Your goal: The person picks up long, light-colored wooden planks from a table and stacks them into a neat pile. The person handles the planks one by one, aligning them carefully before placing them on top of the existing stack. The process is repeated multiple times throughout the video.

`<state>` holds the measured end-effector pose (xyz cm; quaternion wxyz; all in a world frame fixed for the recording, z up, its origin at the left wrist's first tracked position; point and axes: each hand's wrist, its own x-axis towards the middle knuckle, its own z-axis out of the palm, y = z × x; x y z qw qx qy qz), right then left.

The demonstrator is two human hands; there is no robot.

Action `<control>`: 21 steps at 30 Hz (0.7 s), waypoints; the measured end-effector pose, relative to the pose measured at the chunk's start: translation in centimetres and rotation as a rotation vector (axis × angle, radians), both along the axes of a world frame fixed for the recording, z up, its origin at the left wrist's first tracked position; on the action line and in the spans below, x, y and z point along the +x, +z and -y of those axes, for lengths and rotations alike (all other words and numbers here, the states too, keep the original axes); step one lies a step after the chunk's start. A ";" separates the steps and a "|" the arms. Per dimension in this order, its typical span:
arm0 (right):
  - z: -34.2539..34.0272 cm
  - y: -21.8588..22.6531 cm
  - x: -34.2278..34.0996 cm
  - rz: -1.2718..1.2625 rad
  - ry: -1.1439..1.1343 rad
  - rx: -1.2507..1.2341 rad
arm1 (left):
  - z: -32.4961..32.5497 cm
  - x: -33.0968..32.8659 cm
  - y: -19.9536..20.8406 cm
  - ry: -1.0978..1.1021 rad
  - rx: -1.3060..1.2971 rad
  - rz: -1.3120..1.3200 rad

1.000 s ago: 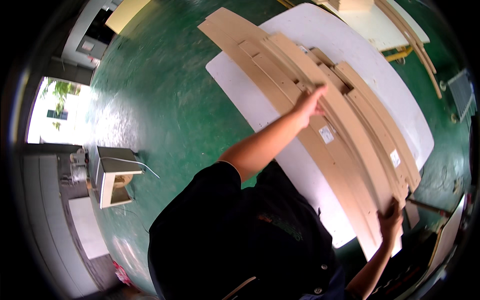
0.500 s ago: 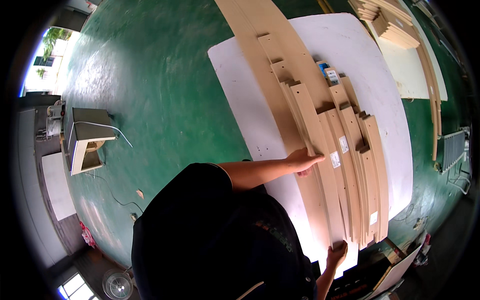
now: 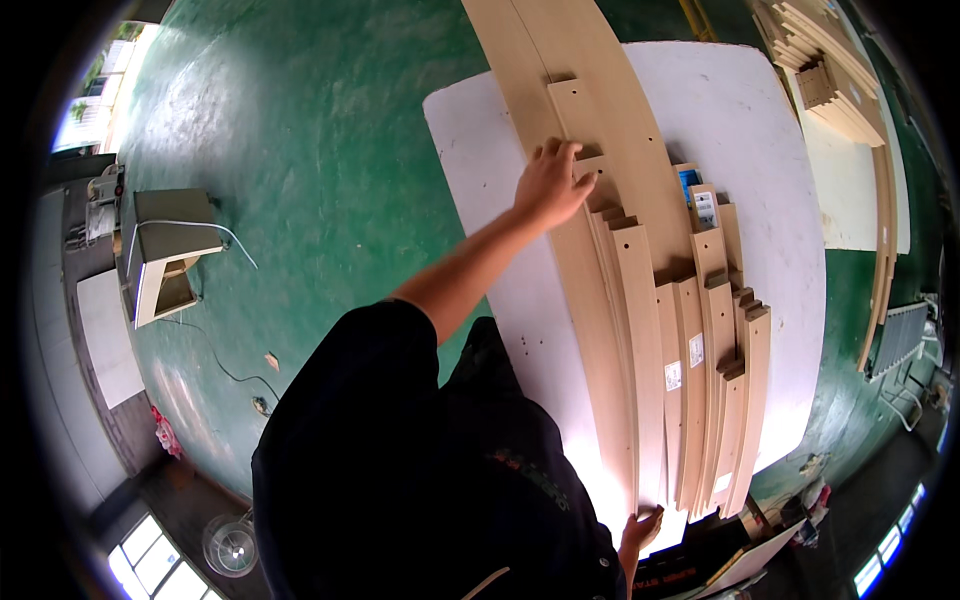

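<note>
Long light-brown wooden boards of several lengths lie lengthwise, partly stacked, on a white work table (image 3: pixel 480 180). My left hand (image 3: pixel 550 185) is at the far end of a narrow board (image 3: pixel 596 168) on the left side of the stack. Its thumb and fingers are apart over that end. Down at the near end, my right hand (image 3: pixel 638 528) is closed around the end of the long narrow board (image 3: pixel 640 330), partly hidden by my body. A wide board (image 3: pixel 640 110) with a few holes lies beneath the left group and reaches past the table's far edge.
More narrow boards (image 3: pixel 700 400), some with white labels, lie to the right. A second white table (image 3: pixel 850 200) at the far right bears another board stack (image 3: pixel 850 100). A box-like cabinet (image 3: pixel 170 225) and a fan (image 3: pixel 230 545) stand on the left over green flooring.
My left hand has left the middle of the left boards and moved forward to the far end of one. My right hand stays at the near end. The view has shifted slightly.
</note>
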<state>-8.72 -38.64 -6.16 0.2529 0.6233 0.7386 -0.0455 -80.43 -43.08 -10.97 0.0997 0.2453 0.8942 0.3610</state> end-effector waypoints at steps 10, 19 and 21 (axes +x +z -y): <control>0.0 1.0 -0.8 0.080 -0.109 -0.089 | -2.5 -4.3 -0.9 -0.176 -0.117 0.247; 0.1 0.2 -1.6 0.033 -0.162 -0.041 | -4.9 -16.5 -5.2 -0.088 -0.221 -0.164; 0.5 0.2 -1.7 0.028 -0.184 -0.038 | -5.2 -18.1 -5.0 -0.151 -0.241 -0.036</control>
